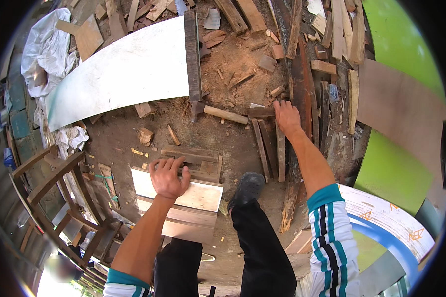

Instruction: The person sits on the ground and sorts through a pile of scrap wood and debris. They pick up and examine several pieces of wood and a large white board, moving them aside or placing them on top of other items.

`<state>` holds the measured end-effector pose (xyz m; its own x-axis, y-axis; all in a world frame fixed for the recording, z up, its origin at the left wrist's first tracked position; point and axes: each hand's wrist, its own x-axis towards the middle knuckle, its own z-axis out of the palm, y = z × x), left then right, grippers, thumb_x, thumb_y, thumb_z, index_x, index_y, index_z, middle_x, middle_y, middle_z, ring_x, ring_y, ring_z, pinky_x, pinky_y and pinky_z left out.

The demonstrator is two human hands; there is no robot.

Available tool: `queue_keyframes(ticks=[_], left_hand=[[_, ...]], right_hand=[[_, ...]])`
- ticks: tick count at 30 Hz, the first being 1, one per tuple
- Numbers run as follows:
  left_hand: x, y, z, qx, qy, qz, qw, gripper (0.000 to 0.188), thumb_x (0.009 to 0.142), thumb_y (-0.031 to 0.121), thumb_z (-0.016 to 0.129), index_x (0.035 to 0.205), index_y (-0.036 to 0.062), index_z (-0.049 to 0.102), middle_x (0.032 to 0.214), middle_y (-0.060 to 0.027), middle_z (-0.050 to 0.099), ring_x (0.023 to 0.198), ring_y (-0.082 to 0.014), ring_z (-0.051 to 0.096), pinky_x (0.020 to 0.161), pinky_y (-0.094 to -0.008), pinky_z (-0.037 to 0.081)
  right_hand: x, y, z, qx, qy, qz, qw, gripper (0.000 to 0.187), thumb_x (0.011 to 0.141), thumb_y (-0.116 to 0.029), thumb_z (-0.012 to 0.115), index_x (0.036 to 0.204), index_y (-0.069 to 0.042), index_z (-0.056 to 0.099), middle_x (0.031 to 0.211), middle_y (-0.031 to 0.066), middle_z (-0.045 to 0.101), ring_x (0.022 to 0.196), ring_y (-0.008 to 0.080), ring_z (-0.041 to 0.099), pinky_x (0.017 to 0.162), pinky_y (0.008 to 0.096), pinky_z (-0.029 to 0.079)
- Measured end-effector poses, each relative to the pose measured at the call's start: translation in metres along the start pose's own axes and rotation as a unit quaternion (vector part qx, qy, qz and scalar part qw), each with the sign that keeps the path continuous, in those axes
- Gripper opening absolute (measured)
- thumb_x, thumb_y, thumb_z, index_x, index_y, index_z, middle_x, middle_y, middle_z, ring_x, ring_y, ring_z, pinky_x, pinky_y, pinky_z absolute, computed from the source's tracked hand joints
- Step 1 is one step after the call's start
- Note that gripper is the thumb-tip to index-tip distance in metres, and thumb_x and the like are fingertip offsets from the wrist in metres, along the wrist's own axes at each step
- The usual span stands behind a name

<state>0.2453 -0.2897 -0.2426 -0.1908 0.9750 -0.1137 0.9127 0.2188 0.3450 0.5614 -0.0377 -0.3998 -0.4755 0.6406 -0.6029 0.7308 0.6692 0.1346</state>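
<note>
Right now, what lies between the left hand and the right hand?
In the head view, from the left hand to the right hand: part of a wooden frame, brown ground, then narrow wooden slats.

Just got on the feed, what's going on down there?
A person's left hand rests open on a pale-topped wooden piece. Their right hand is at the end of some dark wood strips; whether it grips one is unclear. A hammer lies on the ground, with scrap wood scattered beyond.
</note>
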Motion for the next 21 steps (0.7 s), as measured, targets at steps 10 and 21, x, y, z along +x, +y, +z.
queue_keyframes(ticks=[10, 21], left_hand=[[0.002, 0.001, 0.000, -0.006, -0.011, -0.004, 1.000, 0.020, 0.084, 0.021, 0.060, 0.097, 0.0089, 0.070, 0.087, -0.0090, 0.069, 0.086, -0.0291, 0.064, 0.092, -0.0436, 0.041], [0.005, -0.002, 0.002, -0.026, 0.022, -0.007, 0.999, 0.016, 0.086, 0.023, 0.063, 0.092, 0.0098, 0.072, 0.085, -0.0062, 0.072, 0.083, -0.0249, 0.067, 0.089, -0.0402, 0.044]], right_hand=[[-0.019, -0.006, -0.010, 0.115, -0.014, 0.023, 0.993, 0.042, 0.091, -0.018, 0.064, 0.130, -0.017, 0.049, 0.113, 0.0186, 0.052, 0.107, 0.0361, 0.055, 0.089, 0.0459, 0.046], [-0.077, 0.115, -0.081, 0.488, 0.185, 0.351, 0.777, 0.095, 0.083, -0.059, 0.072, 0.146, 0.003, 0.037, 0.138, 0.0247, 0.052, 0.125, 0.0348, 0.054, 0.109, 0.0406, 0.040]])
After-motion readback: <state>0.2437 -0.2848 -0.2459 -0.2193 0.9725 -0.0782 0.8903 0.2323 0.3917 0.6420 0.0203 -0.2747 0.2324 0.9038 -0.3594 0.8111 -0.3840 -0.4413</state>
